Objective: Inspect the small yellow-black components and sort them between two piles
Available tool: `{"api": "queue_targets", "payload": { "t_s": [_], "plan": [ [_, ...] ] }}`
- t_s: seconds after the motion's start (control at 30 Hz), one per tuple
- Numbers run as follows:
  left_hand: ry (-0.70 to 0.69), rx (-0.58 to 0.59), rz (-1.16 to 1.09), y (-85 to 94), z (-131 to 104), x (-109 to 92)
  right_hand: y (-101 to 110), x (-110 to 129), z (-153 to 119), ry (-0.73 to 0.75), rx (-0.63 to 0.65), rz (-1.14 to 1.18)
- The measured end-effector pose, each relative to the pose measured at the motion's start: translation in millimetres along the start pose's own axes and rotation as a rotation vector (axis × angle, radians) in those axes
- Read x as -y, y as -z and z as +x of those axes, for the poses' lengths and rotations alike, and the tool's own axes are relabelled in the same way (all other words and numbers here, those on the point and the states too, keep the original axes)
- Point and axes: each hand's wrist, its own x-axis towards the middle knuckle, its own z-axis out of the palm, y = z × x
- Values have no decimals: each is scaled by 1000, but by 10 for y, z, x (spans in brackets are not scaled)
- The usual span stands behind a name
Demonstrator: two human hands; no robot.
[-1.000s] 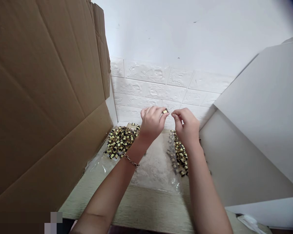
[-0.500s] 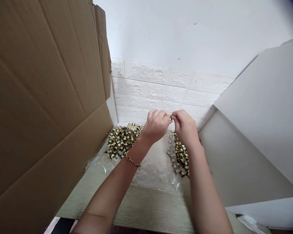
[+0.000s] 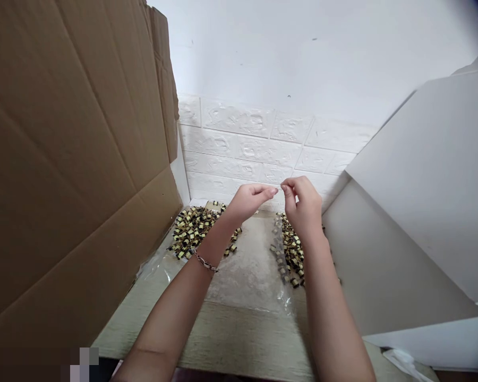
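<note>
My left hand (image 3: 250, 201), with a chain bracelet on the wrist, is raised over the table, its fingers pinched together on something I cannot make out. Just to its right, my right hand (image 3: 301, 204) also pinches thumb and forefinger together; whatever is between them is too small to tell. The fingertips of both hands are close, with a small gap. Below my left hand lies a pile of small yellow and black parts (image 3: 193, 228). A second pile of such parts (image 3: 293, 252) lies below my right hand, partly hidden by the forearm and plastic.
Clear plastic sheeting (image 3: 242, 276) covers part of the pale wooden table (image 3: 239, 334). Tall brown cardboard (image 3: 75, 185) stands at left, grey-white panels (image 3: 402, 254) at right, and a white brick-patterned wall (image 3: 239, 143) behind. A white plastic piece (image 3: 406, 363) lies at lower right.
The hands, touching or nearly so before, have come slightly apart. My left hand has moved left, its fingers straighter. The yellow piece seen between the hands no longer shows.
</note>
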Motion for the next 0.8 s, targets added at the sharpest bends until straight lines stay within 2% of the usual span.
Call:
{"api": "queue_targets", "payload": {
  "t_s": [0.2, 0.43, 0.67, 0.8],
  "plan": [
    [133, 45, -364, -6, -10, -12, 45, 76, 17, 43, -48, 23],
    [217, 73, -602, -30, -46, -102, 81, 139, 35, 79, -51, 24],
    [251, 82, -713, -4, -42, -54, 52, 147, 21, 79, -29, 29],
    [257, 79, -753, -12, -33, -11, 34, 149, 15, 98, -39, -107]
  ]
}}
